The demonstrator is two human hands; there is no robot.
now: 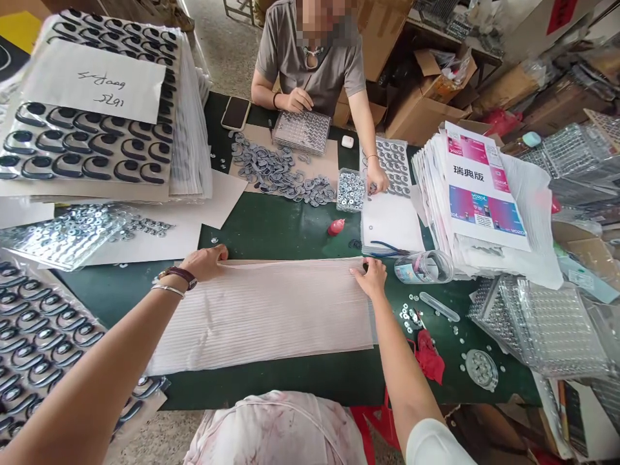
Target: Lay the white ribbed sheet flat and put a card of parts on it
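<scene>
Both of the person's hands rest on the far edge of a wide stack of pale, ribbed sheets (264,310) that lies flat across the near part of the dark green surface (271,226). The left hand (206,261), with a watch and a bangle on its wrist, lies palm down at the far left corner of the stack, its grip loose and flat rather than closed around anything. The right hand (372,276) presses on the far right corner with bent fingers; whether its grip pinches the top sheet or only bears on it cannot be told. Just beside the right hand lies a clear jar (425,266) on its side, and near it small washers (411,313) are scattered over the surface beside a red cloth (430,358). To the left stand tall stacks of cards (92,145) carrying black hook-shaped parts, with a handwritten note (94,81) on top. Across the surface a co-worker sits with one hand (376,177) next to a small clear box (349,189) of metal pieces, close to a heap of grey curved parts (276,171) on cardboard. A small red bottle (336,226) lies between the two people. On the right is a pile of printed leaflets (477,190), with clear plastic trays (547,326) near it.
</scene>
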